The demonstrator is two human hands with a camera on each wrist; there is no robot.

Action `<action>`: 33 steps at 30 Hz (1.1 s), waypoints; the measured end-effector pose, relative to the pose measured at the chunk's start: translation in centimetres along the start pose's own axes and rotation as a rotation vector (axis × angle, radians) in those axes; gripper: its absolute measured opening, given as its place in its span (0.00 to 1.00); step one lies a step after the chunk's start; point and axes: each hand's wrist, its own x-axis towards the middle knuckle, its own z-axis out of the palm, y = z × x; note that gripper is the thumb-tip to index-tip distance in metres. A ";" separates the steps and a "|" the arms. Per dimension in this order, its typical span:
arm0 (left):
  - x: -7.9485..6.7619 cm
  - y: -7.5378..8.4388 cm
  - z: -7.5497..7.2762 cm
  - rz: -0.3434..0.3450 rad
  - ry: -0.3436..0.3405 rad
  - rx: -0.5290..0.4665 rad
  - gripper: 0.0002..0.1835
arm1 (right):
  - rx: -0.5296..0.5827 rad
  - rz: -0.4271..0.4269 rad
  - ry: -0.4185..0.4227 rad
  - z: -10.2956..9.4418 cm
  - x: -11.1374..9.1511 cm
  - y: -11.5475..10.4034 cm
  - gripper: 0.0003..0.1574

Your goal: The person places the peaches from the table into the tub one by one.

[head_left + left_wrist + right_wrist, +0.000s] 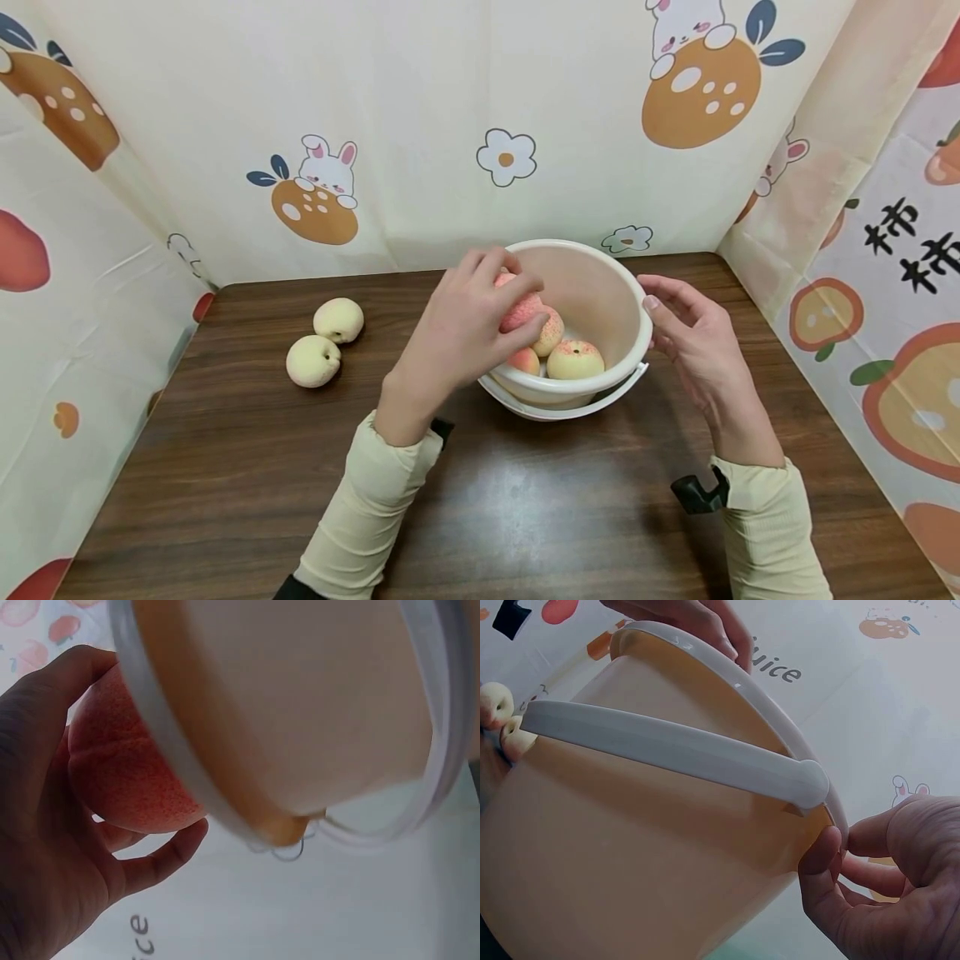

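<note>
My left hand [468, 329] holds a red peach [522, 313] by its sides over the near left of a cream bucket [603, 308]. In the left wrist view this peach [127, 761] is partly behind the bucket's rim, with fingers and thumb around it. Inside the bucket lie several peaches, among them a yellow one with red specks [575, 361]; my hand covers part of the others. At the right side, my right hand [697, 350] pinches the bucket's rim between thumb and fingers, seen closely in the right wrist view [900, 877].
Two pale yellow peaches [338, 321] [312, 361] sit together on the left of the dark wooden table [225, 467]. The bucket's white handle [675, 754] hangs down at its near side. Printed curtains [420, 108] stand behind and at both sides.
</note>
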 end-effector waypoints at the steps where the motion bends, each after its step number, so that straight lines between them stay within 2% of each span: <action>1: 0.1 0.2 0.1 0.001 -0.011 -0.003 0.09 | 0.001 0.000 0.000 0.0 0.0 0.0 0.24; 10: 0.5 1.3 1.6 0.040 -0.068 -0.027 0.08 | -0.008 0.006 0.004 0.0 0.1 0.0 0.24; 14: 0.6 1.7 2.1 0.036 -0.115 -0.016 0.07 | -0.008 0.008 0.008 0.0 0.1 0.0 0.26; 21: 1.1 2.2 2.7 -0.006 -0.251 -0.009 0.05 | -0.014 0.012 0.014 0.0 0.0 0.1 0.26; 27: 1.8 2.4 3.3 0.010 -0.373 -0.021 0.08 | -0.026 0.010 0.016 0.0 0.0 0.1 0.27; 33: 2.8 2.3 3.6 0.017 -0.543 -0.018 0.04 | -0.028 0.010 0.020 0.1 0.1 0.1 0.28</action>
